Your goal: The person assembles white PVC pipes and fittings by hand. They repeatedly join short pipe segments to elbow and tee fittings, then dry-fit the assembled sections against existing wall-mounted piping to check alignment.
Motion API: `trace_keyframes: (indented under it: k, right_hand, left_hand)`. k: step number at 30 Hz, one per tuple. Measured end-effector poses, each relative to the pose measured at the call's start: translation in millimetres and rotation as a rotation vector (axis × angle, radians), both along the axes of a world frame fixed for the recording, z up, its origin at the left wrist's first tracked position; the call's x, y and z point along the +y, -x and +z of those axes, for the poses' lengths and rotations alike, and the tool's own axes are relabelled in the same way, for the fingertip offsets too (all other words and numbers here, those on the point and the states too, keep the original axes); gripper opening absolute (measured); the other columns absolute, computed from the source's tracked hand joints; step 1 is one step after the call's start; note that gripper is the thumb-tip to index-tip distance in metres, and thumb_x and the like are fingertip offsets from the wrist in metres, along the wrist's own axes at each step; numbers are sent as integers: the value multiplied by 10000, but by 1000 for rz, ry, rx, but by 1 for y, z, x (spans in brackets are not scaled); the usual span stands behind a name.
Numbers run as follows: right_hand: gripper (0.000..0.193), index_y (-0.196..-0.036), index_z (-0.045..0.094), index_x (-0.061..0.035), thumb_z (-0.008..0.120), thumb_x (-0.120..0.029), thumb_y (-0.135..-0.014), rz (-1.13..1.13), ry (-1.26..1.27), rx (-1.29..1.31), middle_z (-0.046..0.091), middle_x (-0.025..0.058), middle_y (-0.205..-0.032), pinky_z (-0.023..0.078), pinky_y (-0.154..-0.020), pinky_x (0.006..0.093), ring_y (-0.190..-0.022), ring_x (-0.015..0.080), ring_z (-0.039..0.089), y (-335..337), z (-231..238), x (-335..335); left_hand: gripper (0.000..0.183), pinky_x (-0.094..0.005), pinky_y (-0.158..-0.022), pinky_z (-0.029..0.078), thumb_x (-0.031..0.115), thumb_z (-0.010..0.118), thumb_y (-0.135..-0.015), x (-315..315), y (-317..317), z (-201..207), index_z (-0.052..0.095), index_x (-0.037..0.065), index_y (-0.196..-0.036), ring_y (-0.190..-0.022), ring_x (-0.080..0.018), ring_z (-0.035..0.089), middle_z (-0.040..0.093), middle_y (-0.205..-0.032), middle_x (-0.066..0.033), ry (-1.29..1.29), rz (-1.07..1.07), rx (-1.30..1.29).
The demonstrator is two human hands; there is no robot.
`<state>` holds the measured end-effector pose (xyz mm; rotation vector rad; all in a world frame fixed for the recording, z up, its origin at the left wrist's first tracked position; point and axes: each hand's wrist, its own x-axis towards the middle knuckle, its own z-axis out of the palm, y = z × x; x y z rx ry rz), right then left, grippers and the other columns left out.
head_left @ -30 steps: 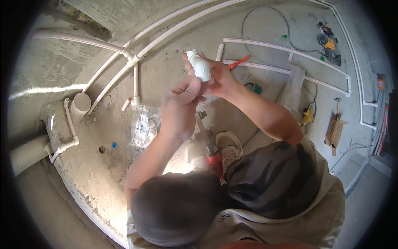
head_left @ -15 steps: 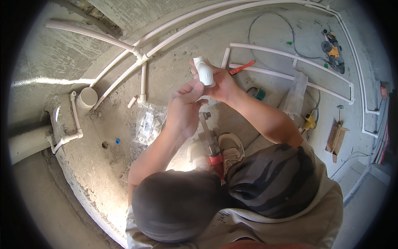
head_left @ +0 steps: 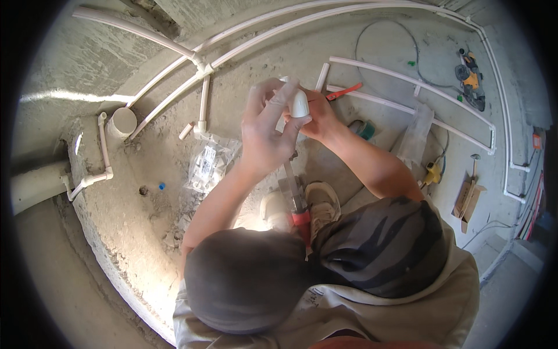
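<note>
A white plastic pipe elbow fitting [head_left: 299, 104] is held up between my two hands, over the floor in front of my knees. My left hand [head_left: 267, 125] has its thumb under the fitting and its raised fingers over the top; they are slightly blurred. My right hand [head_left: 321, 118] grips the far side of the fitting, its fingers partly hidden behind it. Below my hands, a tool with a metal bar and a red body [head_left: 301, 219] stands between my shoes. A clear bag of white fittings [head_left: 207, 166] lies left of it.
A red-handled tool [head_left: 346, 92] lies beyond my right hand, near a pink-white pipe assembly [head_left: 401, 66]. Green tape [head_left: 365, 130], a plastic sleeve [head_left: 416, 136], an open carton [head_left: 468, 203] and a yellow-black power tool [head_left: 469, 75] are on the right. Pipes [head_left: 203, 70] run along the wall.
My left hand has moved up and its fingers have come over the fitting, covering its upper part. The fitting has shifted slightly right. My right hand still holds it.
</note>
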<state>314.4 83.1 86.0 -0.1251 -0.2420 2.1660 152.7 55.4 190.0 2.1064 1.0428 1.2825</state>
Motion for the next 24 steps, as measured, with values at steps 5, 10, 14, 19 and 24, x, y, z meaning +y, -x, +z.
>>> trace_keyframes:
  k: [5, 10, 14, 19, 24]
  right_hand:
    - [342, -1195, 635, -90, 519, -407, -1137, -54, 44, -47, 671, 35, -1042, 557, -876, 371, -978, 180, 660, 3, -3, -5]
    - [362, -1210, 628, -78, 477, -402, -1154, -83, 58, -63, 679, 49, -1056, 566, -883, 382, -985, 185, 673, 6, -2, -8]
    - [380, -1234, 615, -64, 446, -398, -1164, -78, -36, 28, 685, 63, -1076, 573, -875, 386, -1005, 186, 678, 8, -5, -7]
    - [398, -1254, 596, -51, 432, -403, -1168, -89, 90, -2, 671, 68, -1078, 571, -865, 382, -985, 190, 669, 7, -9, -8]
    - [401, -1257, 597, -51, 422, -402, -1172, -90, 67, 12, 663, 65, -1077, 572, -871, 381, -974, 190, 665, 9, -11, -8]
  left_hand:
    - [513, -481, -1021, 448, 238, 879, -819, 6, 3, -7, 689, 20, -1243, -1124, -392, 592, 673, -1248, -174, -168, 31, 149]
    - [521, -475, -1000, 436, 283, 876, -826, 8, 1, -16, 667, 27, -1229, -1109, -377, 595, 677, -1240, -169, -230, 72, 136]
    - [516, -466, -979, 437, 303, 872, -835, 11, -1, -20, 672, 24, -1221, -1089, -366, 601, 689, -1214, -160, -239, 90, 119]
    - [515, -454, -984, 425, 330, 873, -833, 12, -1, -21, 689, 32, -1211, -1074, -355, 604, 701, -1192, -150, -241, 92, 113]
    - [525, -453, -983, 419, 352, 873, -830, 12, 1, -22, 695, 34, -1207, -1053, -344, 603, 705, -1190, -146, -237, 100, 124]
